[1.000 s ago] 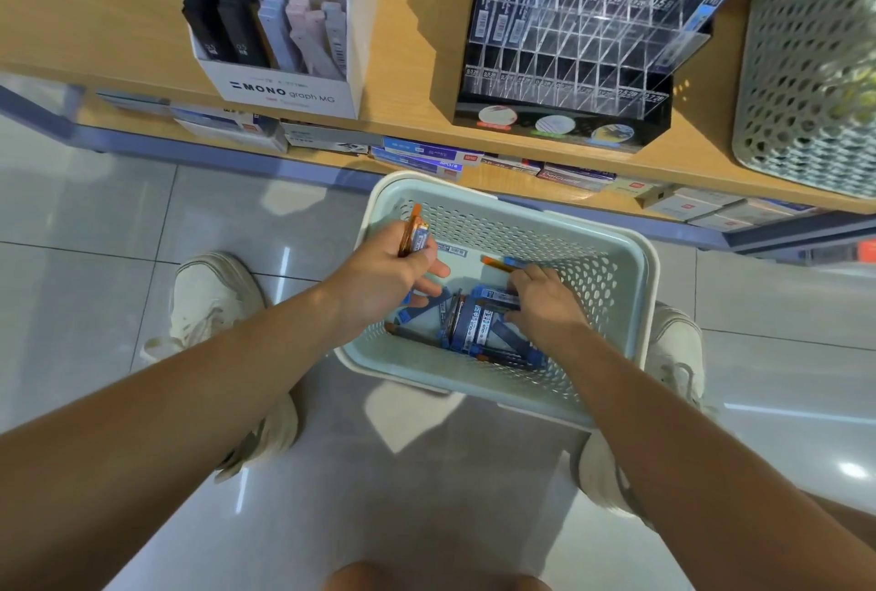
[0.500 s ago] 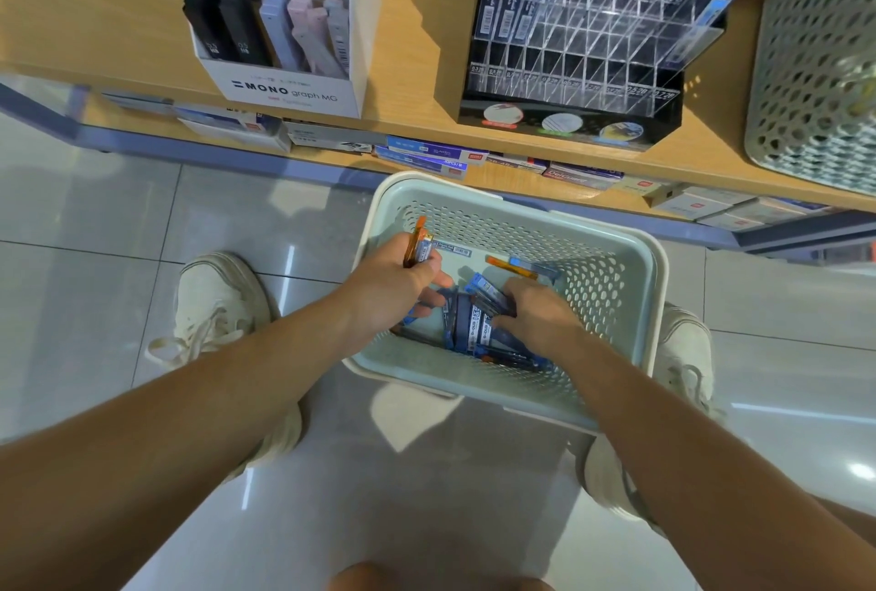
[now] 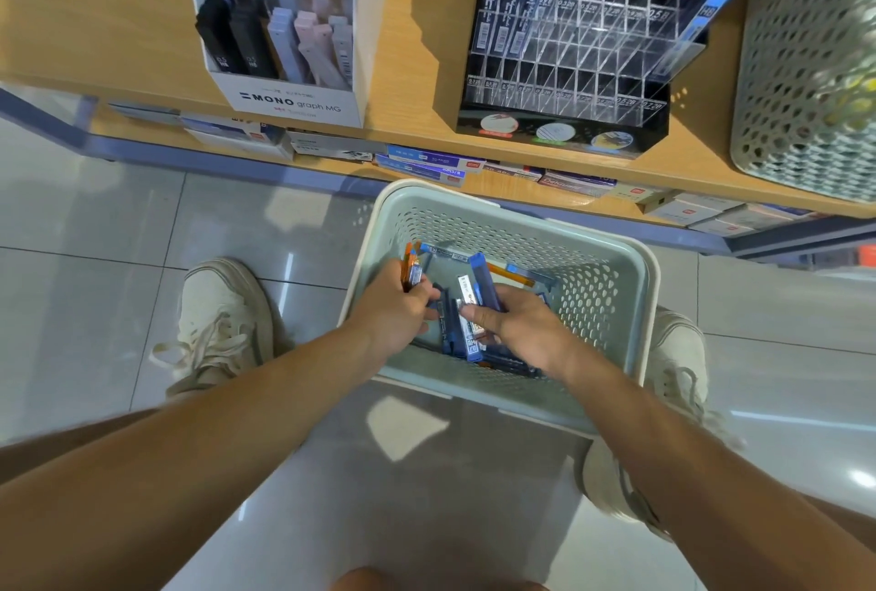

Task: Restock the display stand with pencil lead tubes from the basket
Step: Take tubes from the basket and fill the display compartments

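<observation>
A pale green perforated basket [image 3: 630,287] stands on the floor between my feet, holding several blue and orange pencil lead tubes [image 3: 457,330]. Inside it, my left hand [image 3: 396,306] grips a small bunch of orange and blue tubes [image 3: 413,266]. My right hand [image 3: 519,325] pinches blue tubes [image 3: 486,280], one of them standing tilted upward. The clear acrylic display stand [image 3: 583,45] sits on the wooden shelf above; blue tubes fill its left and right columns, while most of its slots hold nothing.
A white MONO graph MG box [image 3: 284,31] of lead cases stands left of the stand. Another perforated basket [image 3: 806,69] sits at the shelf's right. Flat boxes [image 3: 426,161] line the lower shelf. My two shoes [image 3: 223,320] flank the basket on the tiled floor.
My left hand has dropped lower into the basket with its bunch. My right hand has lifted blue tubes from the pile and drawn closer to the left hand.
</observation>
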